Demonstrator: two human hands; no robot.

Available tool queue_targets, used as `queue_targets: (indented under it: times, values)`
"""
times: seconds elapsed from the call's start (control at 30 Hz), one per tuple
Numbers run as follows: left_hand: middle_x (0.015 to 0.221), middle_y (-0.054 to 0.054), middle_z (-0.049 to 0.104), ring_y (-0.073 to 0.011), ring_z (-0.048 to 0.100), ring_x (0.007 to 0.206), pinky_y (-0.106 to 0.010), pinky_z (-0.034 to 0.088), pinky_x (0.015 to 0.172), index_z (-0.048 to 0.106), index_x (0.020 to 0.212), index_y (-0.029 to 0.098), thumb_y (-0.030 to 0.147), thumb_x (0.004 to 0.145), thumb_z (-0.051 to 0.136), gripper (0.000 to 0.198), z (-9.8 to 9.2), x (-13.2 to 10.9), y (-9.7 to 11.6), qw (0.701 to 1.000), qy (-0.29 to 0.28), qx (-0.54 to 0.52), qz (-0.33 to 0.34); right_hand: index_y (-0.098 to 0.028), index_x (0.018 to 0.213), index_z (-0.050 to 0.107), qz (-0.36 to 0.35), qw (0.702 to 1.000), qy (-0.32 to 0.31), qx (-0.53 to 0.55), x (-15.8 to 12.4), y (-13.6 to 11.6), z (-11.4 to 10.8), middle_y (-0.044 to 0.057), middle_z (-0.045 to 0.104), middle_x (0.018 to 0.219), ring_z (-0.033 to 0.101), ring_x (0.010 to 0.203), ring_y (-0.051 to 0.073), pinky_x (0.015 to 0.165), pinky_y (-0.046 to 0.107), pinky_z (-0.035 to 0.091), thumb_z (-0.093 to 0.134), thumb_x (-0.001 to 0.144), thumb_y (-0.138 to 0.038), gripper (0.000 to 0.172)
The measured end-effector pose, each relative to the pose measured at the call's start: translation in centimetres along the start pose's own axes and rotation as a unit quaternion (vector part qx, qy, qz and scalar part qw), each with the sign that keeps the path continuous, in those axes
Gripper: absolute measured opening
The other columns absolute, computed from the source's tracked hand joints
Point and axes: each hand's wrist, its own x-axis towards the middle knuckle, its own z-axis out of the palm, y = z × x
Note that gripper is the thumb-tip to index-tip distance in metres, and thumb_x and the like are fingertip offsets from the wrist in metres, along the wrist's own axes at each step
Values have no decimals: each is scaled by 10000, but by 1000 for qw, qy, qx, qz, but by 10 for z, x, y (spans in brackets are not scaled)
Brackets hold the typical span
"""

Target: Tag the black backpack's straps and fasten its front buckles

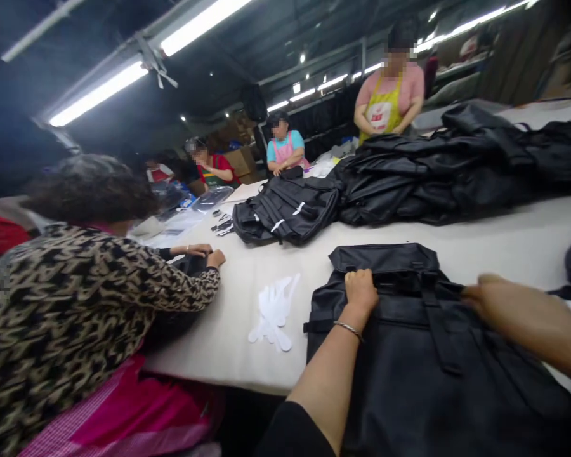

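1. Nearest the camera, a black bag (400,381) lies on the pale table (233,343), its lower part spreading toward the person's body.
2. The left hand (360,289), with a bracelet (348,329) at its wrist, is clenched on the bag's upper part, just below the flap (385,255).
3. The right hand (497,298) is curled onto the upper edge on the other side; blur hides its fingertips, but it appears clamped there.
4. A strap (435,317) hangs between the hands. Keeping fingers clear of it would probably stop it from twisting.
5. For a good hold, both hands should likely pull evenly, so the cloth between them stays flat and unskewed.
6. White cutouts (273,311) lie left of the bag, apart from it; the left elbow is best kept off them.
7. Beyond lie another bag (288,209) and a dark heap (423,171), leaving a strip of bare table before the flap.
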Motion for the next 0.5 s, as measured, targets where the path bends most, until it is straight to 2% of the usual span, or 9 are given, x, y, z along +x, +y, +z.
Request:
queue_targets:
  times: [0.03,0.13,0.2,0.27,0.33,0.4,0.5]
  values:
    - [659,-15,416,-205,406,899,-389,201,952,520,629,192,-11,548,577,226,0,3,-1,1000,0,21,12,-197,645,628,-6,999,11,-30,19,-2,-9,64,504,635,462,504,119,524,286,302,463,764,-324,240]
    - [619,-5,410,-189,410,862,-392,181,958,506,595,202,41,605,560,170,-2,7,-5,997,-21,63,39,-137,805,637,-2,991,131,-18,74,-27,-20,94,520,795,494,698,151,612,284,330,393,812,-286,286]
    - [597,1,408,-177,410,840,-389,166,965,516,601,214,62,638,538,159,-2,6,-8,996,-34,69,50,-121,881,619,3,977,209,35,99,-50,-6,107,509,921,497,788,157,672,265,361,363,827,-245,289]
    - [586,5,409,-168,409,823,-381,143,981,531,615,227,74,656,523,158,-3,4,-11,996,-45,64,54,-112,957,589,-8,962,257,88,111,-69,23,117,481,1006,495,855,160,741,250,382,329,837,-210,303]
    - [596,1,419,-167,407,826,-379,115,998,538,626,233,93,683,498,157,-4,2,-14,995,-52,66,55,-101,1008,557,-56,963,233,126,111,-79,60,126,464,1039,491,907,163,802,242,386,300,841,-190,319]
    - [616,-11,440,-176,406,849,-392,85,1011,538,641,236,119,726,447,171,-5,2,-17,992,-58,90,63,-110,1007,547,-115,972,145,144,103,-80,93,123,469,1041,491,934,166,826,242,393,278,839,-176,324]
    - [663,-33,495,-195,401,925,-432,36,1019,546,692,242,153,772,382,203,-4,2,-21,985,-69,139,78,-130,989,547,-160,976,22,146,89,-69,117,112,485,1053,494,945,167,837,260,402,266,837,-178,323]
